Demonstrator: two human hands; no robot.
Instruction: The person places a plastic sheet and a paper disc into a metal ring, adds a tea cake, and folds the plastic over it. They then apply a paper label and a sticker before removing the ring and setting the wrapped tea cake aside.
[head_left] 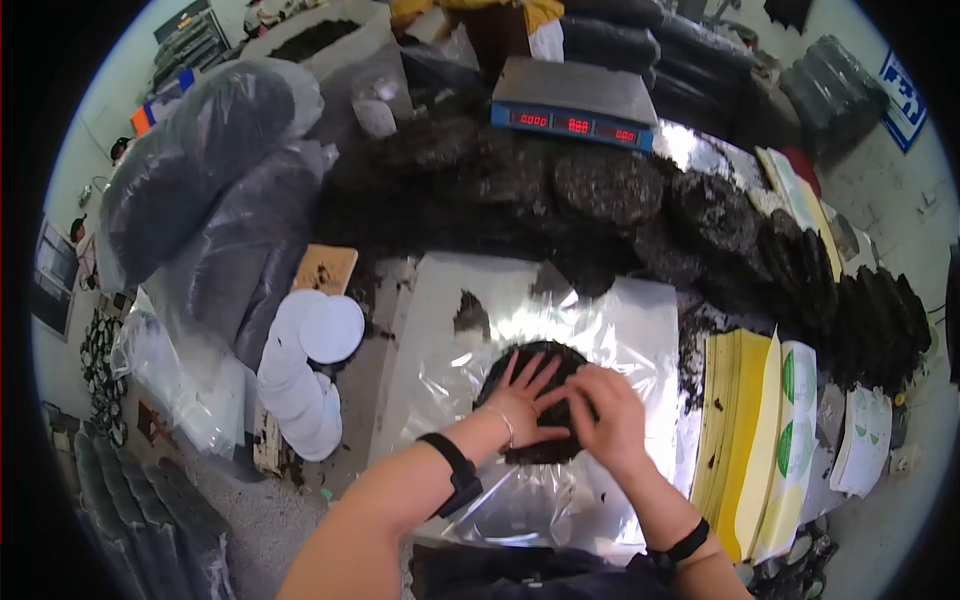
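In the lower centre of the frame both hands rest on the dark round cake (540, 352), which lies on a crinkled silver sheet (450, 300) spread over the worktop (388, 300). The left hand (520, 400) lies flat with its grip apart, fingers fanned across the top. The right hand (608, 418) curls over the cake's right edge, and from this angle it cannot be told whether its grip is clamped on the rim.

The cake looks crumbly. Loose dark bits dot the sheet, so hard pressure at the rim could break more off. The slick sheet could also slide or crease under the palms.

At the right, a stack of yellow-and-white wrappers (750, 430) sits close enough for a forearm to nudge. At the left, white paper discs (310, 330) lean in a loose stack. Further up, piled dark cakes (610, 185) crowd the sheet's far edge below the scale (575, 105), and one might tumble onto it.
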